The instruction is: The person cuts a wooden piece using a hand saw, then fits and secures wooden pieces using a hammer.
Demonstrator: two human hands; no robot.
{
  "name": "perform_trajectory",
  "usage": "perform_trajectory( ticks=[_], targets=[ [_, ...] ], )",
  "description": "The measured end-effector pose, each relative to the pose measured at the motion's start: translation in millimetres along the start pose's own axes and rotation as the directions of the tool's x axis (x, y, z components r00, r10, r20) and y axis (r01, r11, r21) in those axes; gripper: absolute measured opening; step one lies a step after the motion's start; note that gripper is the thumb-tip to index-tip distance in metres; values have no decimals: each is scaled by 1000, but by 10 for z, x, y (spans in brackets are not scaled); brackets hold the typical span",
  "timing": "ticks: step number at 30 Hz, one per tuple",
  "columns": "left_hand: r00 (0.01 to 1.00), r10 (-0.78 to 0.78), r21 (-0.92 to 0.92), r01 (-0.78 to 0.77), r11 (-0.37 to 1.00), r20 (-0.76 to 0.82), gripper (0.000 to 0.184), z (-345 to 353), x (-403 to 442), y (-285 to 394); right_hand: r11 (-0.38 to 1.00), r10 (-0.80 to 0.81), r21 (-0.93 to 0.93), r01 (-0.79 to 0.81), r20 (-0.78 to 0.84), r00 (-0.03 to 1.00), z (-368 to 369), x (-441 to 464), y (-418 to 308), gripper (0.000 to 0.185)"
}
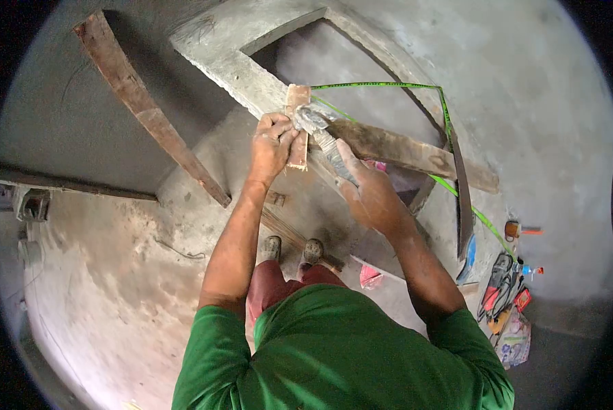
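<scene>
My right hand (375,195) is wrapped round the grey, ribbed handle of a hammer (330,147). Its dusty head lies over a short wooden board (297,157) with a rough, splintered end. At the left edge of that board is my left hand (271,150), its fingers pinched together close to the hammer head. What those fingertips hold is too small to make out. Behind the hammer a longer wooden plank (409,154) slants to the right across the opening of a concrete frame (245,75).
A green tape measure blade (375,85) bends around the plank and runs down right. One long board (135,102) leans at the left. Cables and tools (501,280) lie at the right near a patterned bag (515,342). Wood strips lie by my shoes (312,251).
</scene>
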State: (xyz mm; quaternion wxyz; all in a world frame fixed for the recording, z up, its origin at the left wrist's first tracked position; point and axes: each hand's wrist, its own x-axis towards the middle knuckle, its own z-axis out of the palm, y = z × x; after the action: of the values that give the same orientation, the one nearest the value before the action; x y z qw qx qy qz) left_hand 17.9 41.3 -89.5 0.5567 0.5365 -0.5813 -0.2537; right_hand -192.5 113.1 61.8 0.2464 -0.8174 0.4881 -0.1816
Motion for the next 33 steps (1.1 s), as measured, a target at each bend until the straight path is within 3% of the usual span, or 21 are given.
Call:
perform_trajectory(
  ticks=[1, 5, 8, 10, 14, 16, 17, 18, 20, 23, 25, 26, 27, 29, 31, 33],
  targets=[
    [1000, -6, 9, 6, 1000, 5, 13, 10, -11, -4, 995, 74, -65, -69, 70, 995, -1, 4, 11, 65],
    [999, -29, 11, 28, 1000, 26, 14, -24, -11, 57, 993, 117, -12, -117, 109, 987, -69, 26, -77, 68],
    [999, -36, -7, 36, 999, 33, 13, -40, -2, 74, 999, -5, 35, 5, -12, 1000, -38, -19, -62, 69],
    [998, 27, 94, -31, 995, 48, 19, -45, -8, 41, 987, 144, -82, -136, 100, 985, 17, 6, 23, 68],
    [998, 39, 93, -34, 995, -55, 35, -30, -172, 125, 998, 65, -29, -64, 41, 997, -30, -26, 167, 68],
    [937, -303, 40, 314, 948, -174, 54, 2, -387, 300, 991, 93, -100, -92, 5, 996, -32, -112, 207, 71],
    [911, -376, 39, 388, 921, -168, 61, 35, -491, 297, 991, 87, -104, -84, 18, 996, -20, -134, 205, 71],
    [906, -383, 36, 395, 918, -177, 61, 63, -552, 329, 985, 159, -71, -158, 17, 987, -3, -145, 196, 71],
    [897, -433, -275, 395, 877, -93, 61, 130, -599, 372, 974, 222, -47, -221, 27, 975, 57, -153, 196, 71],
    [882, -463, -289, 422, 860, -90, 63, 172, -572, 332, 964, 263, -16, -264, -44, 964, 151, -177, 234, 68],
    [884, -460, -236, 431, 871, -81, 59, 204, -588, 264, 974, 40, -215, -74, -159, 986, 189, -190, 220, 66],
    [879, -470, -240, 440, 866, -84, 59, 204, -598, 299, 973, 40, -217, -72, -147, 988, 208, -184, 184, 66],
    [888, -439, -199, 410, 890, -135, 57, 218, -601, 343, 979, 182, -65, -191, -125, 975, 210, -172, 134, 66],
    [895, -407, -160, 381, 910, -181, 55, 258, -596, 377, 946, 321, 78, -315, -84, 943, 208, -139, 57, 66],
    [888, -392, -327, 306, 894, -240, 51, 320, -576, 362, 973, 224, -43, -228, -83, 971, 199, -110, 3, 69],
    [880, -432, -334, 355, 873, -195, 51, 402, -587, 265, 964, 254, -57, -258, -75, 964, 232, -111, 34, 68]
  ],
)
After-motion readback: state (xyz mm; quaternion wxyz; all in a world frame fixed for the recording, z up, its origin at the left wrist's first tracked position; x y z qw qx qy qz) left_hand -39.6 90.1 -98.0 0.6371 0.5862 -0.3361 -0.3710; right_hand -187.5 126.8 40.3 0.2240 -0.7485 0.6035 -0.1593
